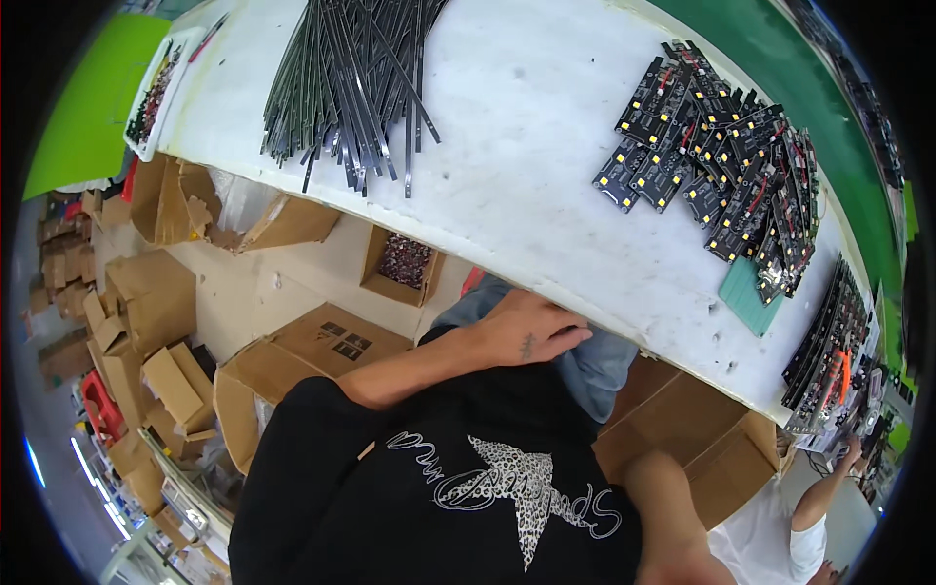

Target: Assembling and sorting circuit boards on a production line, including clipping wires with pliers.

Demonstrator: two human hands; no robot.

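My left hand point(526, 329) rests over my lap against the near edge of the white table point(585, 210). Its thumb points right, while most of its fingers are hidden, so I cannot tell what they do. Low in the picture, my right hand point(687, 565) hangs beside my body, cut off by the lower edge with its fingers out of sight. Long, thin black strips point(356, 88) lie in a fanned heap at the table's far left. To the right is a pile of small black circuit boards point(717, 146) with yellow squares and red wires, partly over a teal piece point(749, 300).
More black boards point(824, 341) stand stacked at the right end beside an orange-handled tool point(844, 375). A white tray point(146, 146) of small parts sits far left. Cardboard boxes point(302, 356) crowd the floor. A co-worker's arm point(824, 492) reaches in at lower right.
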